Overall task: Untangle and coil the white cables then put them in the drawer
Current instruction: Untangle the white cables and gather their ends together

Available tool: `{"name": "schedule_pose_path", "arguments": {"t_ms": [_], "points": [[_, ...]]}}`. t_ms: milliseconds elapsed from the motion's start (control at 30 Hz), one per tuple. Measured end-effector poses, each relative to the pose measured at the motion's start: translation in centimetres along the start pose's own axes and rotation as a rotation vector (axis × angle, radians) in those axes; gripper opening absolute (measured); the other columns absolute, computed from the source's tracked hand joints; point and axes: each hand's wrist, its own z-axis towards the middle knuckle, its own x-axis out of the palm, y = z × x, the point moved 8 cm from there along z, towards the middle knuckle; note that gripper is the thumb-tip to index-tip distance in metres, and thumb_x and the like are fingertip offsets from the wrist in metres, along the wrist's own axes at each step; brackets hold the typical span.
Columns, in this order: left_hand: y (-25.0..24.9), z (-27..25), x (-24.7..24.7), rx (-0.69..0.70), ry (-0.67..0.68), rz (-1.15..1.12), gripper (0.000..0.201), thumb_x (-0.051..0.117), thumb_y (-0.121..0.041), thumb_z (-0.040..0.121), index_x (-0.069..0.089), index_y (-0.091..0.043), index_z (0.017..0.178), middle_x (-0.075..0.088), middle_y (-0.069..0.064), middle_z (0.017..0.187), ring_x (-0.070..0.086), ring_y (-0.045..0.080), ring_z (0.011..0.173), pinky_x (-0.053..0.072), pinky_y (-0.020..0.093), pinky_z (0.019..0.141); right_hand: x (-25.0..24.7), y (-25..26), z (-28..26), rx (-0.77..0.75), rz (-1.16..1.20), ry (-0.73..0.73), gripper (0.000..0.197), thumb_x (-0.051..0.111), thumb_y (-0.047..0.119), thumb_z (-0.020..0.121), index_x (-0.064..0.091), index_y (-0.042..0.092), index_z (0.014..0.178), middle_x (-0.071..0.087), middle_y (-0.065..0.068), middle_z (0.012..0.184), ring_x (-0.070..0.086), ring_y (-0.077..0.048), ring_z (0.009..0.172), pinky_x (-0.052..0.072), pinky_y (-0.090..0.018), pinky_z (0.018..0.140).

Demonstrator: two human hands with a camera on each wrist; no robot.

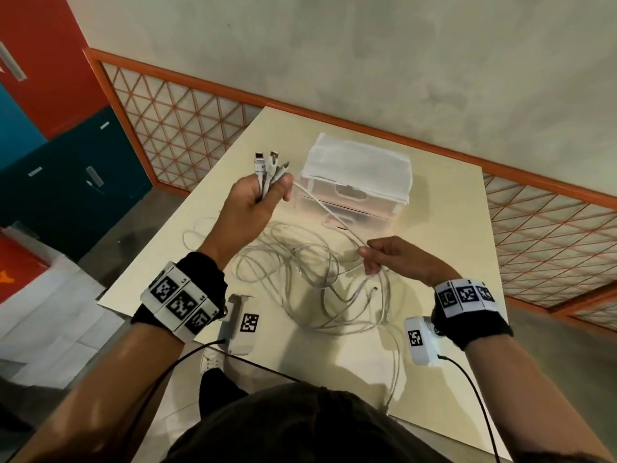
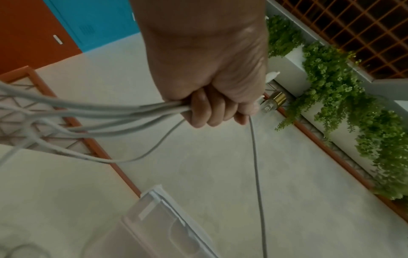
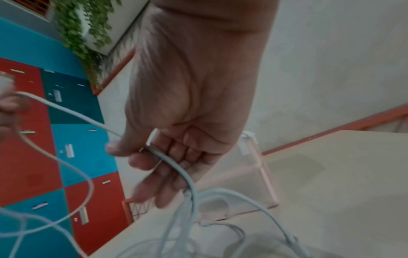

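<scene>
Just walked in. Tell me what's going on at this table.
A person is sorting tangled white cables. The left hand grips a bunch of connector ends held up; the right hand pinches one strand running from that bunch. Most cable lies looped on the table, uncoiled. The translucent drawer box sits behind, shut.

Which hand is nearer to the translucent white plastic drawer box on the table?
Left. The left hand, gripping the white cables' plug ends, is raised just beside the translucent white plastic drawer box. The right hand pinches one cable nearer the person.
</scene>
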Motion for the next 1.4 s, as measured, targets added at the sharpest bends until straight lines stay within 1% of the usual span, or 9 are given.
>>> {"name": "schedule_pose_path", "arguments": {"t_ms": [267,467,567,667,800,900,1067,1333,1400], "points": [[1.0,0.4,-4.1,-0.045,-0.051,0.030,0.031,0.050,-0.030,0.098,0.053,-0.019,0.069,0.031,-0.012,0.042,0.024,0.004,0.038,0.022,0.015,0.040,-3.4,-0.7,-1.3,-0.091,-0.050,-0.197,0.034,0.044,0.042,0.092,0.062,0.020,0.073,0.065,-0.001,0.066,0.063,-0.013,0.067,0.047,-0.037,0.084],[3.8,-0.9,-2.0,-0.178,0.301,0.239,0.031,0.060,-0.039,0.088,0.074,-0.014,0.078,0.062,-0.012,0.064,0.057,0.009,0.063,0.044,0.022,0.067,-8.3,4.5,-3.6,-0.252,-0.001,-0.501,0.027,0.040,0.024,0.101,0.060,0.012,0.088,0.051,0.014,0.066,0.045,-0.002,0.059,0.047,-0.017,0.061],[5.4,-2.0,-0.9,-0.226,0.517,0.428,0.029,0.063,-0.055,0.080,0.076,-0.030,0.075,0.071,0.008,0.086,0.064,0.026,0.080,0.047,0.033,0.076,-7.5,2.8,-3.5,-0.210,-0.086,-0.433,0.030,0.040,0.048,0.095,0.059,0.026,0.089,0.061,0.002,0.086,0.050,-0.011,0.070,0.044,-0.025,0.064],[7.9,-3.6,-0.4,-0.340,0.665,0.619,0.027,0.061,-0.052,0.084,0.074,-0.033,0.068,0.061,0.006,0.067,0.056,0.020,0.063,0.038,0.024,0.058,-4.6,-1.3,-3.2,-0.112,-0.191,-0.317,0.018,0.043,0.038,0.097,0.057,0.034,0.087,0.060,0.003,0.090,0.055,-0.002,0.081,0.041,-0.024,0.074],[11.5,-6.7,-0.1,-0.529,0.866,0.627,0.033,0.065,-0.057,0.078,0.078,-0.027,0.072,0.054,-0.005,0.051,0.047,0.019,0.051,0.035,0.033,0.059,-0.4,-6.6,-4.4,0.050,-0.327,-0.151,0.020,0.044,0.021,0.099,0.062,0.025,0.092,0.057,-0.003,0.089,0.055,-0.026,0.094,0.038,-0.031,0.085],[12.7,-9.1,1.2,-0.610,0.954,0.612,0.032,0.066,-0.046,0.084,0.077,-0.015,0.083,0.045,-0.010,0.036,0.036,0.003,0.033,0.030,0.017,0.047,1.6,-11.2,-5.6,0.298,-0.389,0.019,0.016,0.047,0.027,0.097,0.061,0.032,0.095,0.056,-0.010,0.097,0.055,-0.027,0.098,0.038,-0.033,0.086],[14.4,-10.3,1.2,-0.763,0.840,0.507,0.039,0.067,-0.038,0.086,0.061,-0.001,0.098,0.034,-0.002,0.051,0.026,0.010,0.039,0.022,0.017,0.036,1.4,-11.8,-5.6,0.465,-0.525,0.011,0.042,0.054,0.013,0.085,0.048,0.031,0.122,0.040,-0.006,0.120,0.040,-0.030,0.120,0.035,-0.043,0.103],[12.9,-9.5,-2.7,-0.921,0.609,0.208,0.030,0.059,-0.033,0.093,0.062,-0.003,0.089,0.023,-0.008,0.046,0.019,0.005,0.037,0.015,0.016,0.035,4.4,-1.7,3.6,0.038,-0.329,-0.078,0.015,0.055,0.005,0.089,0.068,0.007,0.097,0.069,-0.011,0.096,0.060,-0.019,0.084,0.041,-0.009,0.067],[12.8,-9.5,-3.4,-0.906,0.549,0.182,0.031,0.057,-0.033,0.094,0.061,-0.003,0.088,0.023,-0.006,0.048,0.019,0.006,0.038,0.016,0.017,0.035,7.5,-0.7,5.8,-0.009,-0.366,-0.016,0.014,0.057,0.009,0.089,0.068,0.004,0.098,0.070,-0.013,0.099,0.063,-0.025,0.088,0.044,-0.018,0.073]]}}
